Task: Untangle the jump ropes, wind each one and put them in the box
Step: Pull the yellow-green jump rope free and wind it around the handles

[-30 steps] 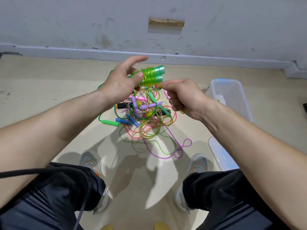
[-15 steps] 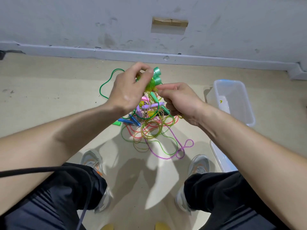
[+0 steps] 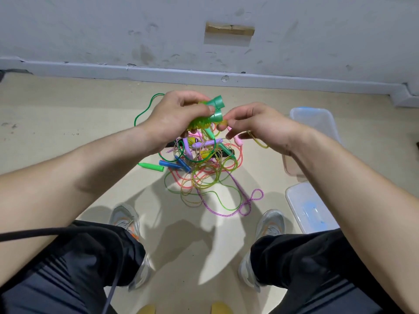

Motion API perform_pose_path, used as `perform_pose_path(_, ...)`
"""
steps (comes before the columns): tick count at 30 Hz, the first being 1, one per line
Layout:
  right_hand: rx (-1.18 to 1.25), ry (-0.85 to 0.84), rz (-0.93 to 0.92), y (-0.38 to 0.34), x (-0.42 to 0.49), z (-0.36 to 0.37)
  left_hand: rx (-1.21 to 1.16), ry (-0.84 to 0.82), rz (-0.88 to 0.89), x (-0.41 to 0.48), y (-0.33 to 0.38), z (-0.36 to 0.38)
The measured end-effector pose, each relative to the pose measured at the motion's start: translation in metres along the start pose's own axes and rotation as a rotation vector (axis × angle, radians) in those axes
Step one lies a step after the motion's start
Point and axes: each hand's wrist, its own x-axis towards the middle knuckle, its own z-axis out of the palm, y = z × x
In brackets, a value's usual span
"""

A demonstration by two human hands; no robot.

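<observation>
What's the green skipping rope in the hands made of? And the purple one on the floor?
Green rope: probably soft plastic, glossy; light shines through it. Its handles: smooth, opaque plastic, most likely. Purple rope: looks like braided cord, matt, with a speckled woven pattern.

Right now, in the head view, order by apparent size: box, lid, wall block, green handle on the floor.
1. box and lid: look alike, both partly hidden, so unranked
2. wall block
3. green handle
</observation>
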Motion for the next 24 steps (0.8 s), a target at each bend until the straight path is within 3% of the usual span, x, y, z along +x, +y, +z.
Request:
perform_pose_path(3, -0.007, -0.078, 0.027, -0.003, -0.003, -0.003, 0.031, -0.061, 0.026, -0.002, 0.000, 0.000)
perform_pose_path(7, 0.085, 0.029, 0.127, -0.006, -0.002, -0.001, 0.063, -0.119, 0.059, -0.004, 0.003, -0.001)
perform_pose_path(13, 0.026, 0.127, 0.029, -0.004, -0.003, -0.008, 0.113, -0.160, 0.063, -0.006, -0.003, -0.002)
perform_pose_path(19, 0.154, 0.229, 0.018, -0.006, -0.002, 0.010, 0.063, -0.013, 0.101, -0.003, -0.012, 0.000)
perform_pose_path(24, -0.022, 0.363, -0.056, -0.009, -0.002, 0.024, 0.223, 0.138, 0.131, 0.000, -0.021, 0.003)
